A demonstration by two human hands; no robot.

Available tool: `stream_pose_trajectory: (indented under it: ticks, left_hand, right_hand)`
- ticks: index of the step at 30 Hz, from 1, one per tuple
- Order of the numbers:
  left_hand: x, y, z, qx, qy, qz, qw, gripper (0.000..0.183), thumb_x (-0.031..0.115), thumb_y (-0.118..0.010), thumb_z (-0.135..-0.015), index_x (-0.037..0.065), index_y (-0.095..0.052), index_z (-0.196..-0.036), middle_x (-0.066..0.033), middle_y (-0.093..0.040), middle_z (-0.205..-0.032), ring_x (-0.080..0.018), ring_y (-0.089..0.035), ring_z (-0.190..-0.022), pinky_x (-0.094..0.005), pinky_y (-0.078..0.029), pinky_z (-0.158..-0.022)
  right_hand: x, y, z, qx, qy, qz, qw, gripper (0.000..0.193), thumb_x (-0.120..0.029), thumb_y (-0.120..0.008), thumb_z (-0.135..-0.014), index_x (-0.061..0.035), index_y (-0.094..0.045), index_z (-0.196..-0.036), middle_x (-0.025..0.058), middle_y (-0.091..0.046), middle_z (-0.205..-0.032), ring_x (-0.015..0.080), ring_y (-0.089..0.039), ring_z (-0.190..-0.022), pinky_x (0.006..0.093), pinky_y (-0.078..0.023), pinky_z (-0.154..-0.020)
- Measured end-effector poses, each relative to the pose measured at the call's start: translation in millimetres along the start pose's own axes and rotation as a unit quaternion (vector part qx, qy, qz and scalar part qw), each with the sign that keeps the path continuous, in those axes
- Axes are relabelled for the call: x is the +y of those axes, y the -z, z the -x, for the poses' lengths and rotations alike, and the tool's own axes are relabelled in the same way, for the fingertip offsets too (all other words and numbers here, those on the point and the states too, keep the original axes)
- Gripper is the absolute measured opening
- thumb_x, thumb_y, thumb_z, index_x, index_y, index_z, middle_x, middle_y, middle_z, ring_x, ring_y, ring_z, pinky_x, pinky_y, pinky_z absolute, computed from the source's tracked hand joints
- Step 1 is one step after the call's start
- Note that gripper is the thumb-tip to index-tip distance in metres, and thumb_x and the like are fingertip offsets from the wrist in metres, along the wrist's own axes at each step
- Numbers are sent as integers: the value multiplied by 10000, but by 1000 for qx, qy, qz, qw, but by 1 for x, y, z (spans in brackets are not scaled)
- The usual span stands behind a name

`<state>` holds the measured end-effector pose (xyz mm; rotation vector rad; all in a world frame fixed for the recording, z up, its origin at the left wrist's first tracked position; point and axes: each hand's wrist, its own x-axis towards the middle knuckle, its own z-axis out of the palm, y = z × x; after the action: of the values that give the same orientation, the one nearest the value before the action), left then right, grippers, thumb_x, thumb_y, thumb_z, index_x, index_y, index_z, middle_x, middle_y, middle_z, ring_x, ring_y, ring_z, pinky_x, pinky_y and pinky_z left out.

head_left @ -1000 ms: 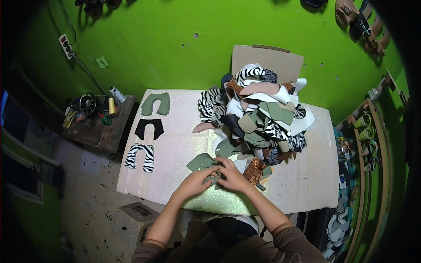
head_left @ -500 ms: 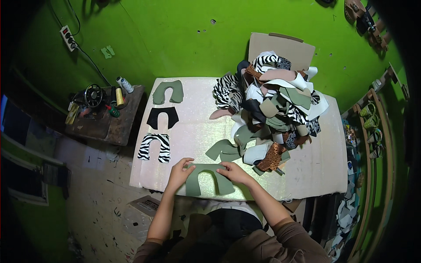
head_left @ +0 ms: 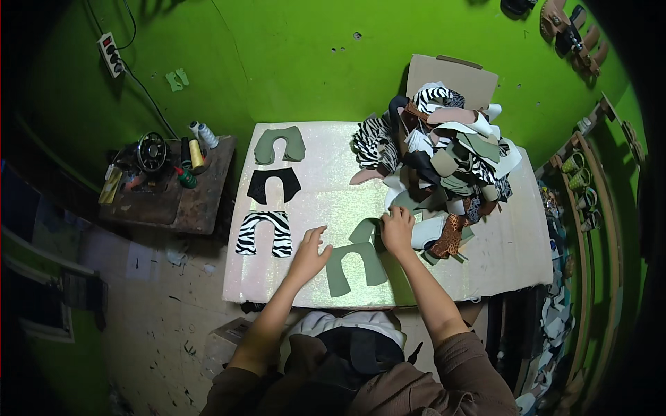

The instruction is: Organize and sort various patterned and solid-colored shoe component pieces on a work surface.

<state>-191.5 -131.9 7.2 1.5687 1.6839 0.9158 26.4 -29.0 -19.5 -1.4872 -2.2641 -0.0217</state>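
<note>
An olive green U-shaped cut piece (head_left: 354, 267) lies flat at the table's near edge. My left hand (head_left: 310, 251) rests open beside its left arm, fingers spread. My right hand (head_left: 397, 228) presses on a second olive piece (head_left: 363, 231) at the foot of a big heap of cut pieces (head_left: 444, 156); I cannot tell whether it grips that piece. Along the table's left side lie a green piece (head_left: 279, 144), a black one (head_left: 273, 184) and a zebra-striped one (head_left: 263, 232).
The white table (head_left: 333, 187) stands against a green wall. A cardboard box (head_left: 451, 76) sits behind the heap. A dark side table (head_left: 173, 187) to the left holds thread spools and a small machine. Sandals hang on the wall and racks at right.
Both hands slid the olive piece toward the near edge and flattened it. Now my right hand has moved up to another olive piece at the heap, and the left has lifted off.
</note>
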Motion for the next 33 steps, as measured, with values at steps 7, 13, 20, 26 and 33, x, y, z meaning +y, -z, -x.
stream_pose_trajectory:
  ticks: [7, 13, 20, 26, 33]
  left_hand:
    - [40, 25, -16, -6, -154, -34, 987, 500, 211, -644, -800, 31, -460, -1229, -173, -465, -1200, -324, -480, -1118, -371, -398, -933]
    - [42, 32, -25, -42, -64, 74, 994, 248, 218, -569, -874, 23, -608, -1022, -115, -651, -857, -237, -632, -778, -308, -477, -675]
    - [12, 35, -13, -70, 15, 175, 982, 259, 218, -535, -905, -17, -640, -937, -54, -667, -759, -89, -582, -643, -228, -446, -596]
    - [13, 27, 3, -34, 148, 342, 928, 324, 265, -516, -922, -33, -633, -875, -64, -649, -796, -66, -549, -716, -213, -432, -644]
    - [-35, -15, 32, -113, 221, 242, 938, 357, 275, -559, -889, -39, -594, -1055, -67, -643, -866, -117, -588, -750, -249, -478, -658]
  right_hand:
    - [-67, 55, -9, 30, 114, -159, 980, 210, -94, -572, -755, -101, -567, -965, 73, -570, -923, 248, -537, -957, 424, -348, -899]
    - [-91, 75, -12, -115, -53, -444, 887, 202, -159, -535, -888, -33, -534, -1045, 103, -618, -793, 216, -599, -701, 302, -464, -630]
    - [-60, 60, 13, -321, -96, -497, 801, 193, -163, -582, -877, -2, -583, -982, 21, -603, -785, 62, -530, -726, 222, -420, -659]
    - [-22, 53, 24, -371, -153, -566, 720, 156, -154, -628, -850, -20, -610, -929, -41, -607, -815, 25, -506, -730, 192, -406, -639]
    - [1, 30, 50, -306, -241, -507, 769, 258, -194, -525, -912, 29, -576, -1032, 33, -605, -880, 100, -520, -792, 236, -423, -734]
